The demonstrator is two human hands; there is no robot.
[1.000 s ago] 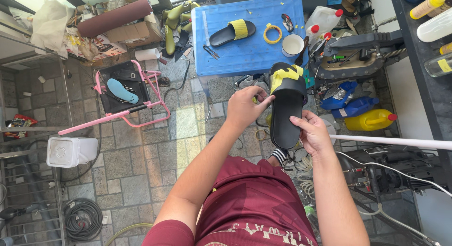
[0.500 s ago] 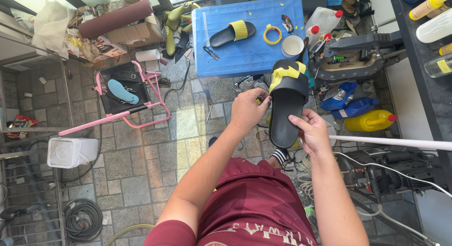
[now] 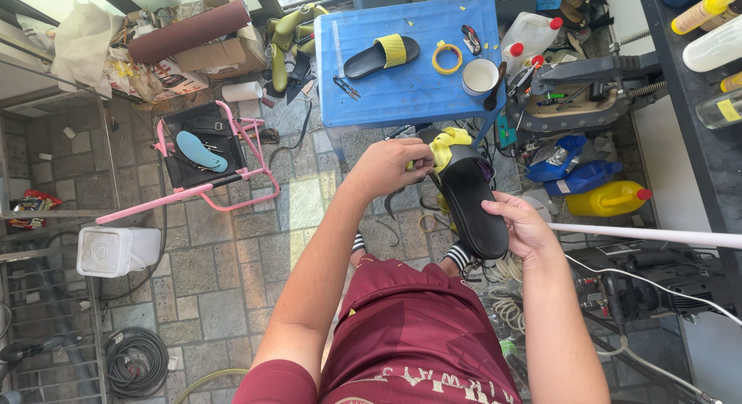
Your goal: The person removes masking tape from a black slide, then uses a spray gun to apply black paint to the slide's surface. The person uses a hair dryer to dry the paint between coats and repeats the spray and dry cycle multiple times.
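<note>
**Head view: two hands on a black slide sandal**

Head camera looks straight down past a maroon shirt to a stone-tiled floor. Both hands hold one black sandal with a yellow strap, raised above the knees just right of centre. The left hand is closed on the strap end, fingers pinching the yellow band at the sandal's 11 o'clock. The right hand cups the heel end from 4 o'clock, thumb laid on the footbed edge, fingers wrapped beneath.

At 12 o'clock from the hands stands a blue plastic table. On it lie a second black sandal with yellow strap, a yellow ring and a white cup with a spoon-like tool resting against it. At 9 o'clock, well apart, a pink metal frame carries a black seat with a light blue insole on it. At 3 o'clock sit blue bottles and a yellow jug; a white rod runs off right.
</note>
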